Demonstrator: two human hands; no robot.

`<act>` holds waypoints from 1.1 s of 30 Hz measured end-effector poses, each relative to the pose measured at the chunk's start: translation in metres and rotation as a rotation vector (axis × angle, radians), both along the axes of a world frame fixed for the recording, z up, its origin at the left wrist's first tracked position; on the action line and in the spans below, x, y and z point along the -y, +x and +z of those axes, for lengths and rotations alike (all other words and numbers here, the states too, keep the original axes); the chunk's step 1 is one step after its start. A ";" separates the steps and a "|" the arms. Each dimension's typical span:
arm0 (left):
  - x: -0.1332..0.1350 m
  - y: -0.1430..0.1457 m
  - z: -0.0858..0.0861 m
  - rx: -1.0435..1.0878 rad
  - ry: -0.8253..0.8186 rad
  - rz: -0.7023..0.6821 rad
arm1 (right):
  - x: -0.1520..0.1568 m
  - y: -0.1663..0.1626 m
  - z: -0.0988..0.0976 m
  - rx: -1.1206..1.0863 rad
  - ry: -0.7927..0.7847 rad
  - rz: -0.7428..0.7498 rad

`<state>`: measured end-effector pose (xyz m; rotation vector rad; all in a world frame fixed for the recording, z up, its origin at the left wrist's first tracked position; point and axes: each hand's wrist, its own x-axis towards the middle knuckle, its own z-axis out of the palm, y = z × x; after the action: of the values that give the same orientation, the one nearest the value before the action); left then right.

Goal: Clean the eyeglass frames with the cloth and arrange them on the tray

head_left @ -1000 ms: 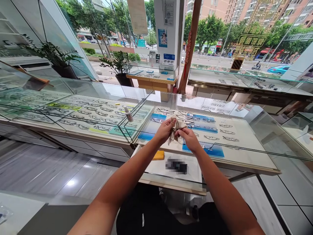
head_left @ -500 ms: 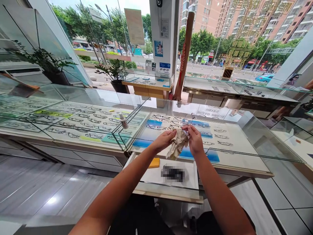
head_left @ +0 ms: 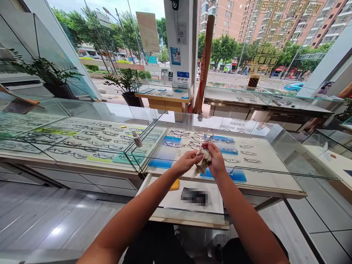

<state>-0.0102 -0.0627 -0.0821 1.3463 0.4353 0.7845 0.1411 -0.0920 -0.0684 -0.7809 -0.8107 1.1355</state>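
Note:
My left hand (head_left: 189, 161) pinches a crumpled beige cloth (head_left: 201, 168), its fingers pressed together around it. Beside it, my right hand (head_left: 216, 157) grips a pair of thin-framed eyeglasses (head_left: 208, 135). One round lens stands up above my right fingers, while the other part of the frame is hidden in the cloth. Both hands almost meet over the glass counter (head_left: 266, 167), above the rows of eyeglasses inside it. Below the hands is a pulled-out drawer (head_left: 165, 209) holding a yellow item (head_left: 174, 184) and a dark, pixelated object (head_left: 194, 197).
A small white bottle (head_left: 137, 139) stands on the countertop left of my hands. Another glass display case (head_left: 90, 137) with rows of eyeglasses runs off to the left. Further cases, potted plants (head_left: 130, 88) and a wooden post (head_left: 204, 66) stand by the windows.
The cloth, hanging loosely before, is now bunched around the lower lens. My left hand has moved closer to my right, and the glasses stand more upright.

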 end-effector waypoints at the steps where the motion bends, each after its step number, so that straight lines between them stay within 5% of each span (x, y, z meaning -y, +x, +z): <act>1: 0.000 0.000 0.000 0.007 -0.002 0.002 | 0.000 -0.001 0.000 -0.015 -0.005 0.003; 10: 0.000 0.006 -0.009 0.048 -0.059 0.117 | 0.002 -0.010 -0.009 0.208 0.030 0.035; 18: -0.003 0.007 -0.010 0.088 -0.097 0.199 | 0.008 -0.006 0.003 0.365 0.153 0.018; 25: -0.003 0.001 -0.004 0.103 -0.085 0.106 | 0.002 -0.004 -0.005 0.186 0.048 0.023; 33: -0.005 0.008 -0.006 0.134 -0.120 0.294 | 0.005 -0.008 -0.002 0.282 0.096 0.024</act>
<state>-0.0023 -0.0581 -0.0882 1.1241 0.5728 1.0673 0.1331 -0.0967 -0.0705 -0.8642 -1.1040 1.0117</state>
